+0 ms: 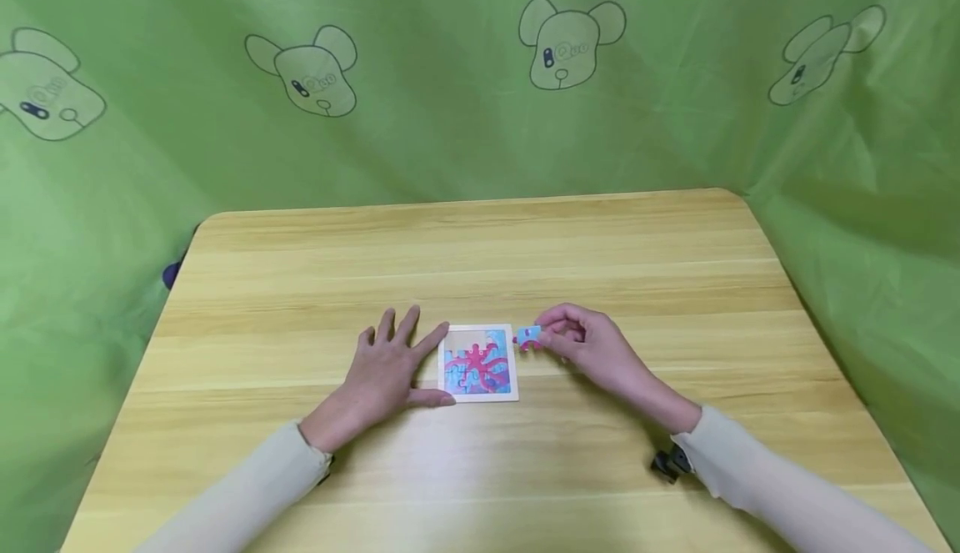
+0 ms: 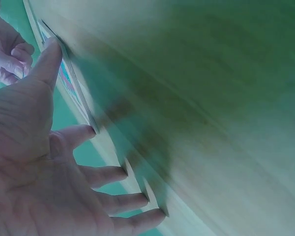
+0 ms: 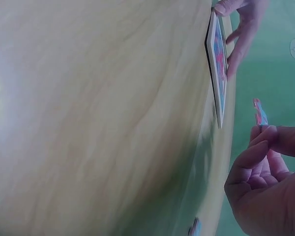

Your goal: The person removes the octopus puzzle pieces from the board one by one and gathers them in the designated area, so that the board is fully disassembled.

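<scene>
A square jigsaw puzzle in a pale frame (image 1: 487,398) lies on the table, its assembled pieces showing a pink octopus (image 1: 480,361) on blue. Bare backing shows at its upper left. My left hand (image 1: 384,374) is spread flat beside the frame, with thumb and index finger touching its left edge. Just right of the frame, my right hand (image 1: 603,353) pinches a blue-and-pink puzzle piece (image 1: 529,335) between thumb and fingers. In the right wrist view this piece (image 3: 261,115) is held up off the table. Another puzzle piece (image 3: 195,228) lies below the right hand, mostly cut off.
The wooden table (image 1: 480,261) extends around the puzzle on all sides. Green cloth (image 1: 450,144) printed with bear heads hangs behind and along both sides. A dark object (image 1: 172,274) pokes out past the table's left edge. Black wrist gear (image 1: 670,463) sits at the right cuff.
</scene>
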Demonstrator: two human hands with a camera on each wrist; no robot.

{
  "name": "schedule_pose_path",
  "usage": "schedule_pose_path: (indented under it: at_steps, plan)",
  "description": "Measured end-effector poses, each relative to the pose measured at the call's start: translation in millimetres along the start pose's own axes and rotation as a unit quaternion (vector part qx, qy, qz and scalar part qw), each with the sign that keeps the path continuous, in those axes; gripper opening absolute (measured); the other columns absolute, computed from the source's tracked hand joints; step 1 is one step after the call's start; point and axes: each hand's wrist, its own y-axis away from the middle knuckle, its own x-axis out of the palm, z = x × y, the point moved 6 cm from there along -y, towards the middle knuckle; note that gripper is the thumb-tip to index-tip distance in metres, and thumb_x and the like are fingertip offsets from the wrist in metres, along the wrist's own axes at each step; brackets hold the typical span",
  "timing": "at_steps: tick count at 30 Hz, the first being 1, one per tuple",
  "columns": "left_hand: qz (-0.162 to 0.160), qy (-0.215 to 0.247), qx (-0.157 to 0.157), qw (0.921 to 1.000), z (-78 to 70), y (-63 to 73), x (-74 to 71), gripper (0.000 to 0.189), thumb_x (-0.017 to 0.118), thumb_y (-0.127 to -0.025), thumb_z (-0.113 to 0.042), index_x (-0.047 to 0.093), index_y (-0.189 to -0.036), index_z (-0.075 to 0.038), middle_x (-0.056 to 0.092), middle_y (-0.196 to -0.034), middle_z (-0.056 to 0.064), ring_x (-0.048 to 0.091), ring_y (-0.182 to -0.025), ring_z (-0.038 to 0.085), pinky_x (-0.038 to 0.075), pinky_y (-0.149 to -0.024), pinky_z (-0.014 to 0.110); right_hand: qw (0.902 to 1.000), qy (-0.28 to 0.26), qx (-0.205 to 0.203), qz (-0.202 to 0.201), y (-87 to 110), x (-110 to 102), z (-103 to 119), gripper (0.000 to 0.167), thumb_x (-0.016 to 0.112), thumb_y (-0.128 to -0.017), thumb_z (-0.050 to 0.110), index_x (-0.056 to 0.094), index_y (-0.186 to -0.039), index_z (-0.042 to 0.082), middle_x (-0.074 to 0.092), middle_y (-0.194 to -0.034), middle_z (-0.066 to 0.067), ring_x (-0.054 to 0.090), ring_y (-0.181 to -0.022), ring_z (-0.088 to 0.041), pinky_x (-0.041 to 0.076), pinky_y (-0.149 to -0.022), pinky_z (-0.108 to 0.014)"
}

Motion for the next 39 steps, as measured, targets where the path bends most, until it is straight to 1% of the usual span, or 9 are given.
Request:
schedule_pose_path:
  at_steps: [7, 12, 16, 20, 24, 31, 39]
  plan:
    - [-0.004, -0.011, -0.002, 0.9999, 1.9, 1.5, -0.8, 0.108, 0.072, -0.085, -0.083, 0.04, -0.171, -0.025, 0.031, -0.172, 0.027, 0.031, -0.152, 0.061, 0.041, -0.11, 0.075, 0.9999, -0.011, 0.004, -0.007, 5.8, -14, -6, 0.019, 0.075, -0.104, 0.008, 0.072, -0.121, 0.001, 0.072, -0.099, -0.02, 0.061, -0.072, -0.024, 0.047, -0.054, -0.023]
    - [-0.003, -0.018, 0.0, 0.9998, 1.6, 1.5, -1.0, 0.108, 0.071, -0.086, -0.083, 0.04, -0.171, -0.025, 0.032, -0.172, 0.027, 0.031, -0.152, 0.061, 0.041, -0.109, 0.074, 0.9999, -0.009, 0.005, -0.014, 10.8, -24, -10, 0.02, 0.073, -0.105, 0.007, 0.07, -0.124, -0.001, 0.071, -0.105, -0.02, 0.061, -0.073, -0.022, 0.047, -0.054, -0.023]
    - [-0.008, -0.026, 0.003, 0.9996, 0.7, 1.9, -3.1, 0.106, 0.072, -0.086, -0.082, 0.042, -0.171, -0.025, 0.034, -0.171, 0.027, 0.034, -0.151, 0.06, 0.043, -0.108, 0.074, 0.9997, -0.008, 0.008, -0.019, 14.1, -33, -12, 0.024, 0.072, -0.107, 0.009, 0.07, -0.128, -0.001, 0.072, -0.107, -0.02, 0.06, -0.072, -0.02, 0.047, -0.053, -0.023]
    - [-0.007, -0.025, 0.004, 0.9997, 0.4, 2.1, -3.4, 0.106, 0.072, -0.087, -0.081, 0.042, -0.171, -0.024, 0.034, -0.171, 0.028, 0.034, -0.151, 0.061, 0.043, -0.108, 0.074, 0.9996, -0.005, 0.011, -0.027, 16.7, -44, -16, 0.027, 0.07, -0.108, 0.01, 0.068, -0.132, -0.001, 0.072, -0.11, -0.019, 0.06, -0.073, -0.019, 0.048, -0.053, -0.024]
    - [0.0, -0.022, 0.001, 0.9998, 1.1, 2.0, -1.8, 0.107, 0.07, -0.087, -0.082, 0.04, -0.172, -0.025, 0.032, -0.172, 0.028, 0.032, -0.152, 0.061, 0.042, -0.109, 0.074, 0.9994, -0.003, 0.013, -0.033, 18.9, -53, -21, 0.027, 0.068, -0.109, 0.01, 0.067, -0.134, -0.003, 0.071, -0.112, -0.02, 0.06, -0.074, -0.018, 0.049, -0.054, -0.025]
    - [0.004, -0.02, -0.003, 0.9998, 2.8, 2.8, 0.0, 0.108, 0.069, -0.087, -0.083, 0.037, -0.172, -0.025, 0.03, -0.173, 0.027, 0.03, -0.153, 0.061, 0.04, -0.111, 0.075, 0.9987, 0.002, 0.023, -0.045, 22.8, -68, -32, 0.029, 0.065, -0.111, 0.01, 0.065, -0.136, -0.004, 0.07, -0.113, -0.02, 0.061, -0.076, -0.021, 0.051, -0.058, -0.027]
    - [-0.009, -0.013, 0.002, 0.9999, 0.4, 0.9, 1.4, 0.107, 0.07, -0.087, -0.083, 0.04, -0.171, -0.025, 0.032, -0.172, 0.027, 0.032, -0.152, 0.06, 0.041, -0.11, 0.075, 0.9975, 0.009, 0.032, -0.062, 30.3, -89, -42, 0.031, 0.062, -0.112, 0.012, 0.063, -0.139, -0.005, 0.068, -0.112, -0.022, 0.059, -0.075, -0.018, 0.05, -0.057, -0.027]
